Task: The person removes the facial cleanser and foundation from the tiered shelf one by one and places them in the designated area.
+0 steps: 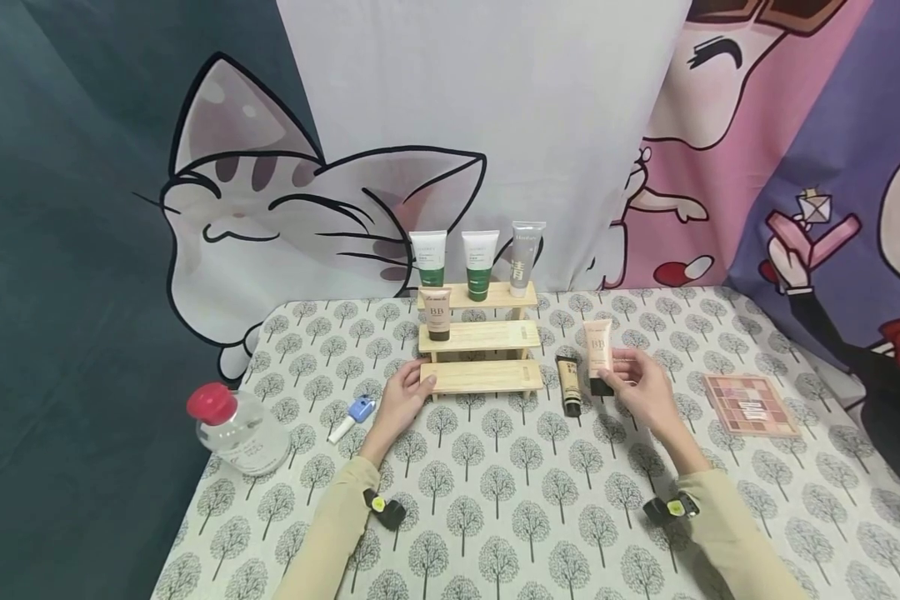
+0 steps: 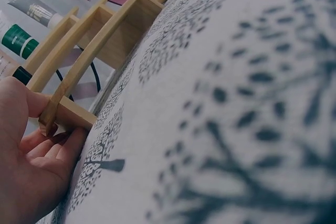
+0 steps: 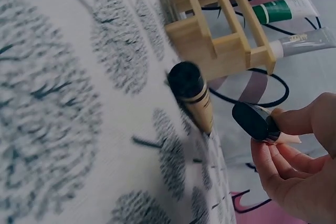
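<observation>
My left hand (image 1: 405,402) pinches the left end of the lowest step of a three-step wooden display stand (image 1: 487,377); the left wrist view shows thumb above and fingers below the board. In my right hand (image 1: 645,390) is a pink BB cream tube (image 1: 598,350), pinched near its black cap, cap downward. A gold tube with a black cap (image 1: 569,385) lies on the cloth just left of it. Another BB cream tube (image 1: 438,313) stands at the left of the middle step. On the top step stand two green-and-white tubes (image 1: 480,262) and a grey tube (image 1: 523,258).
A clear bottle with a red cap (image 1: 243,433) stands at the table's left. Near my left hand lies a small blue-and-white item (image 1: 353,417). A pink palette (image 1: 750,405) lies at the right. Behind the tree-patterned tablecloth (image 1: 495,500) hangs a cartoon curtain (image 1: 487,100).
</observation>
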`<state>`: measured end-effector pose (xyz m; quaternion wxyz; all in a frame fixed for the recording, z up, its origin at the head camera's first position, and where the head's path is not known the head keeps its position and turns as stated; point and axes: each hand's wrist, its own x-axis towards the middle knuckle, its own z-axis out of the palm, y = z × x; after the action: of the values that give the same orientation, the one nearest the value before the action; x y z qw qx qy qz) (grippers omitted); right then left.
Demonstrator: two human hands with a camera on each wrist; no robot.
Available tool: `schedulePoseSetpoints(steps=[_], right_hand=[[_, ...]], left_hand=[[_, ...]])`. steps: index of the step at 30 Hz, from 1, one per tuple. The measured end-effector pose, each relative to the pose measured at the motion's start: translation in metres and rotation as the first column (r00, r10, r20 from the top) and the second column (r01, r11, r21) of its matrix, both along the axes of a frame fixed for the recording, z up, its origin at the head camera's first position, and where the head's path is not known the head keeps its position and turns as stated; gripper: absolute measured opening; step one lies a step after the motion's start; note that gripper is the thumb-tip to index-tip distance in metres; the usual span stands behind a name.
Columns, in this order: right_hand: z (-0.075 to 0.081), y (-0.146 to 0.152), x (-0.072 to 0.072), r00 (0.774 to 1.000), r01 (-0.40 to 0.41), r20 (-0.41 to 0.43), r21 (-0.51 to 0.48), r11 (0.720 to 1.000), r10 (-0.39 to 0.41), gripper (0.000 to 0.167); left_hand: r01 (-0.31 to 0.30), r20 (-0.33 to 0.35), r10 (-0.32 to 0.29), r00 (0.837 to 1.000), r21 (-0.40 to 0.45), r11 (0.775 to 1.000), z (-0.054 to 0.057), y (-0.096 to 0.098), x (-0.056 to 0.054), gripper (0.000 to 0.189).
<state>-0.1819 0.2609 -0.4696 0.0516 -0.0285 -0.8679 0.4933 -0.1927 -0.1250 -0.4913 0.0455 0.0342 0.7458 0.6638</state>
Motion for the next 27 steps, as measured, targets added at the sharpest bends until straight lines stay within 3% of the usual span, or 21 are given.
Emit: schedulePoseSetpoints(steps=[8,17,27], right_hand=[[-0.010,0.011,0.014,0.996,-0.026,0.085,0.028,0.999,0.024,0.053],[-0.017,0.015,0.021,0.976,-0.094,0.203,0.083,0.992,0.076,0.054],[-0.021,0.015,0.020,0.975,-0.098,0.211,0.155,0.983,0.064,0.053]], left_hand=[[-0.018,0.011,0.018,1.000,-0.002,1.000,0.000,0.002,0.000,0.048],[-0.026,0.007,0.026,1.000,-0.027,0.999,0.001,0.002,0.000,0.047],[-0.023,0.017,0.023,1.000,-0.018,1.000,0.002,0.002,0.000,0.048]])
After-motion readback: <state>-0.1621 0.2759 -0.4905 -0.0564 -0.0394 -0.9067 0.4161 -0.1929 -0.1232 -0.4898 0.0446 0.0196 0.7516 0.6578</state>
